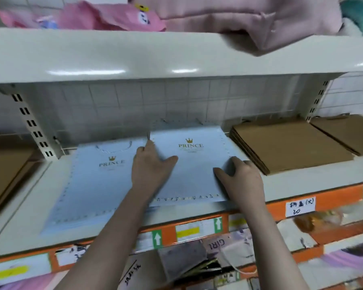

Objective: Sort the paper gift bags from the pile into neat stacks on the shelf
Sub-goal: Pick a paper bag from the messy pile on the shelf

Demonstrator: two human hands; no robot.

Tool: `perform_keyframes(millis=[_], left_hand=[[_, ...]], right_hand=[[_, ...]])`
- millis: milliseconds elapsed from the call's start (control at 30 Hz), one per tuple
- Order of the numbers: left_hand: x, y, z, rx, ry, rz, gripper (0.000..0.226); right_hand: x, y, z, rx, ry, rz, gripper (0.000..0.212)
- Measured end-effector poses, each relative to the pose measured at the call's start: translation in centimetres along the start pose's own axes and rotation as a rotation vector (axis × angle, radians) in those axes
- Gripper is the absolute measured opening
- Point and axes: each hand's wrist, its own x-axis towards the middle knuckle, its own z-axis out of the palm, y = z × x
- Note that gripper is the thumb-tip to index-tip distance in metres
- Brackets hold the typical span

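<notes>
— Where were the blue bags?

— On the middle shelf (302, 181), two stacks side by side; the right stack (197, 170) overlapped the left stack (92, 185).

— And the hands?

— The left hand (153, 166) lay flat on top, probably steadying it. The right hand (241, 174) curled over the stack's right edge, seemingly squaring it beside the brown bags (289, 145).

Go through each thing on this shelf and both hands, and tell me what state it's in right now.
Right blue bags: flat stack, tilted, overlapping the left stack.
Left blue bags: flat, front edge over the shelf lip.
Brown bags: flat, neat stack, untouched.
Left hand: open, pressing flat on the right blue bags.
Right hand: fingers curled over the right edge of that stack.
</notes>
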Motion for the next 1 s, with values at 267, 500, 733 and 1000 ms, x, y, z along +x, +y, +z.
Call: perform_keyframes(millis=[267, 500, 733, 1000], left_hand=[[-0.7, 3.0, 6.1, 0.166, 0.089, -0.077, 0.047], [-0.4, 3.1, 7.7, 0.281, 0.096, -0.091, 0.043], [0.8, 2.4, 8.1, 0.298, 0.083, -0.104, 0.036], [1.3, 2.3, 8.6, 0.417, -0.007, -0.115, 0.053]], right_hand=[[4.6, 5.6, -0.8, -0.002, -0.089, -0.116, 0.032], [6.1, 6.5, -0.8, -0.143, -0.219, -0.196, 0.044], [6.3, 6.0, 0.3, -0.114, -0.239, -0.187, 0.041], [6.5, 5.9, 0.4, -0.172, -0.243, -0.198, 0.04]])
